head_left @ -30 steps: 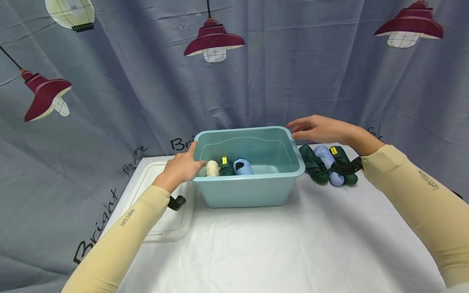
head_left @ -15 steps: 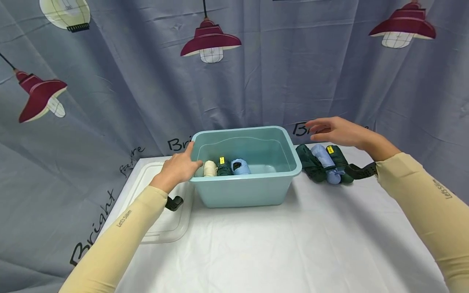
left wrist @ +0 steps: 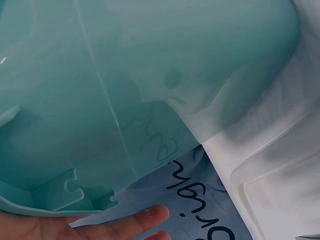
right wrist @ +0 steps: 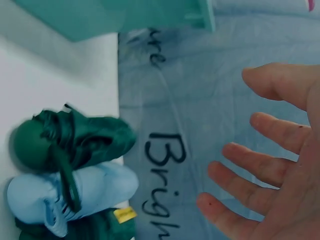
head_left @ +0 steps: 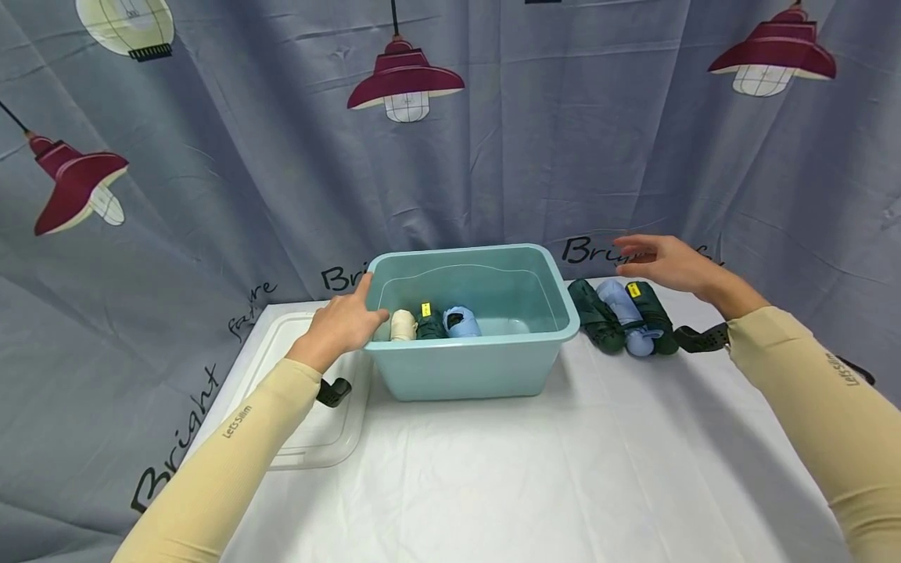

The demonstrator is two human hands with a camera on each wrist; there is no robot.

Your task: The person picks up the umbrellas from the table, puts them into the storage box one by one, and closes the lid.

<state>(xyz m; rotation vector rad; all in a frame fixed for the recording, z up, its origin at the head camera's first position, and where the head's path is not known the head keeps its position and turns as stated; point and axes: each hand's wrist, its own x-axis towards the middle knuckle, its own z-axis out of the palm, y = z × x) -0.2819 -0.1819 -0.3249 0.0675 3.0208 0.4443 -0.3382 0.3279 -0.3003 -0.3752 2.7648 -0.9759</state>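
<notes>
A teal plastic bin (head_left: 464, 367) stands on the table. My left hand (head_left: 341, 322) holds its left rim, thumb over the inside edge and fingers along the outside; the left wrist view shows those fingers (left wrist: 132, 225) below the rim. Inside the bin lie a cream roll (head_left: 403, 325), a dark green roll (head_left: 431, 323) with a yellow tag and a light blue roll (head_left: 462, 321). My right hand (head_left: 669, 262) hangs in the air, fingers spread and holding nothing, above two dark green fabric rolls (head_left: 597, 317) and a light blue one (head_left: 626, 313) right of the bin.
A translucent lid (head_left: 320, 430) lies flat on the table left of the bin, partly under my left forearm. White cloth (head_left: 493, 485) covers the table. A grey-blue printed curtain (head_left: 549, 141) hangs close behind the table.
My right hand has left the bin's right rim area and moved rightward over the fabric rolls. The left hand stays on the rim. The view shifted slightly.
</notes>
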